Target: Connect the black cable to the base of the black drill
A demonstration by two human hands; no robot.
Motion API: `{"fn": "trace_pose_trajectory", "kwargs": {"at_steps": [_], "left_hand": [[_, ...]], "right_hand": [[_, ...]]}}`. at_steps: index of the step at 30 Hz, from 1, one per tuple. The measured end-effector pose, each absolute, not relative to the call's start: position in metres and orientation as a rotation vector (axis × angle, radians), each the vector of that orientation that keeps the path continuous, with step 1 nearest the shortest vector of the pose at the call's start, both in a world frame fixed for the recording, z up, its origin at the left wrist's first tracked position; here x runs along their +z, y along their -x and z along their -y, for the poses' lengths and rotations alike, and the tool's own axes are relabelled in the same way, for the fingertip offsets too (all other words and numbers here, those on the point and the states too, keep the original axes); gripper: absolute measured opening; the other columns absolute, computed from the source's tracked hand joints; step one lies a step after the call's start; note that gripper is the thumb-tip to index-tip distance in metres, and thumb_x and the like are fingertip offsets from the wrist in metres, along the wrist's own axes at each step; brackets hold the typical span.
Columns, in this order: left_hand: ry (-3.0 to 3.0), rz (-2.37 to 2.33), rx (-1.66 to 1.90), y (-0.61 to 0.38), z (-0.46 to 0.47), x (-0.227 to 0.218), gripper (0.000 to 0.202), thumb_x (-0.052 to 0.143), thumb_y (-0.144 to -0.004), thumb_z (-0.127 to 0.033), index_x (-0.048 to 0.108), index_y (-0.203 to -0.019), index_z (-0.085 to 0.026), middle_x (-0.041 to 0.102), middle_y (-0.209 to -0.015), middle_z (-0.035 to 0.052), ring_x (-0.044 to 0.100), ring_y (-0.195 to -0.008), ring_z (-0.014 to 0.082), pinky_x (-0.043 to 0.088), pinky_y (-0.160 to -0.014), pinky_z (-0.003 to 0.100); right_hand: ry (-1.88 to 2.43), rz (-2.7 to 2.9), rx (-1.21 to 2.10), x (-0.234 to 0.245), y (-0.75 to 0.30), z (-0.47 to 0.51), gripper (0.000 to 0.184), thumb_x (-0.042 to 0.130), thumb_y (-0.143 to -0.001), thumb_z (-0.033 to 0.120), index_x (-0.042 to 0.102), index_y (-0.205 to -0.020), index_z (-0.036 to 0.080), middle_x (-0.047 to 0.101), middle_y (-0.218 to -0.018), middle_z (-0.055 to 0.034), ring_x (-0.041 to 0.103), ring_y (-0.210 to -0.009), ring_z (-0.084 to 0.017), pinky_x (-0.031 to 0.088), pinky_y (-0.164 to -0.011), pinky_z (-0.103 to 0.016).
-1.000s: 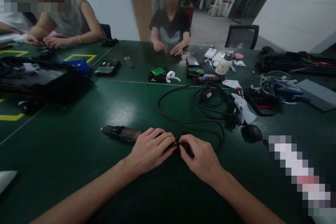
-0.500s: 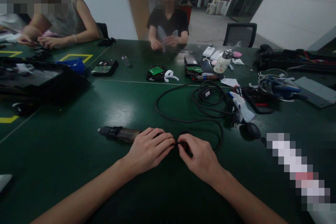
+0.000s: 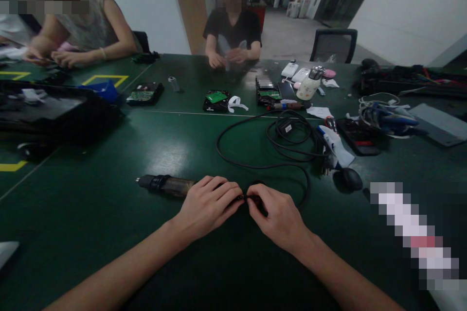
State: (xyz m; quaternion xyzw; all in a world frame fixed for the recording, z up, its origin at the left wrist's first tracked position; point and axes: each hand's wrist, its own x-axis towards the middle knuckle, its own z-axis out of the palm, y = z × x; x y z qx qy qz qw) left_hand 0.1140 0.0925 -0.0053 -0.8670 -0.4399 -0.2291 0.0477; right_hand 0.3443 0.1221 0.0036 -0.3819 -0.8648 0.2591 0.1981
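A cylindrical power tool (image 3: 177, 187), brownish with a black nose and small metal tip, points left on the green table. My left hand (image 3: 211, 204) is closed over its rear part, which is hidden under the fingers. Right beside it, my right hand (image 3: 275, 209) pinches a thin dark piece that appears to be the end of the black cable (image 3: 262, 167). A small gold-coloured spot shows where my fingertips almost meet. Whether the two parts are joined there I cannot tell. Beyond my hands the cable runs in loose loops.
Hard drives (image 3: 217, 100) and a second cylindrical tool (image 3: 288, 106) lie farther back. At right are a black air blower (image 3: 350, 179), a black tray (image 3: 359, 138) and a bundled blue item (image 3: 390, 121). A large black case (image 3: 54, 112) stands left. Two people sit across the table.
The gold-coloured spot between my fingertips shows more plainly now. My hands have hardly moved, and the tool and cable lie as before.
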Motion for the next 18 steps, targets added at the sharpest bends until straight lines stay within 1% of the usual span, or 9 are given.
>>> {"fn": "trace_pose_trajectory", "kwargs": {"at_steps": [4, 8, 10, 15, 18], "left_hand": [[2.676, 1.305, -0.709, -0.1133, -0.093, -0.0055, 0.022, 0.059, -0.101, -0.032, 0.064, -0.122, -0.025, 0.072, -0.121, -0.0004, 0.064, -0.106, 0.0215, 0.045, -0.085, 0.039], [2.644, 1.346, -0.697, -0.1144, -0.0927, -0.0061, 0.017, 0.059, -0.102, -0.032, 0.066, -0.116, -0.023, 0.073, -0.115, -0.0002, 0.065, -0.104, 0.0209, 0.046, -0.086, 0.038], [2.639, 1.358, -0.692, -0.1147, -0.0925, -0.0058, 0.017, 0.059, -0.102, -0.033, 0.066, -0.114, -0.023, 0.074, -0.114, 0.0004, 0.065, -0.103, 0.021, 0.046, -0.086, 0.038], [2.663, 1.298, -0.72, -0.1135, -0.0926, -0.0047, 0.024, 0.06, -0.1, -0.032, 0.066, -0.122, -0.025, 0.072, -0.12, 0.0015, 0.065, -0.106, 0.0215, 0.048, -0.086, 0.038], [2.634, 1.316, -0.714, -0.114, -0.0928, -0.0052, 0.019, 0.06, -0.101, -0.031, 0.068, -0.116, -0.023, 0.073, -0.115, 0.0013, 0.066, -0.104, 0.0206, 0.048, -0.086, 0.037]], "right_hand": [[1.06, 2.426, 0.712, 0.0035, -0.3447, -0.1223, 0.009, 0.056, -0.101, 0.02, 0.06, -0.109, 0.022, 0.07, -0.101, -0.0039, 0.068, -0.088, -0.018, 0.051, -0.073, -0.029], [1.062, 2.433, 0.713, 0.0044, -0.3449, -0.1226, 0.01, 0.056, -0.101, 0.02, 0.06, -0.11, 0.023, 0.07, -0.104, -0.0039, 0.068, -0.089, -0.018, 0.051, -0.073, -0.029], [1.066, 2.432, 0.715, 0.0049, -0.3447, -0.1225, 0.01, 0.055, -0.102, 0.02, 0.06, -0.11, 0.023, 0.07, -0.103, -0.0037, 0.068, -0.089, -0.018, 0.05, -0.074, -0.029], [1.084, 2.427, 0.733, 0.0058, -0.3441, -0.1221, 0.009, 0.055, -0.101, 0.019, 0.058, -0.109, 0.023, 0.07, -0.103, -0.0032, 0.068, -0.09, -0.019, 0.05, -0.074, -0.029], [1.084, 2.434, 0.73, 0.0058, -0.3441, -0.122, 0.01, 0.055, -0.101, 0.019, 0.058, -0.11, 0.023, 0.07, -0.103, -0.0035, 0.068, -0.091, -0.019, 0.05, -0.075, -0.03]]}}
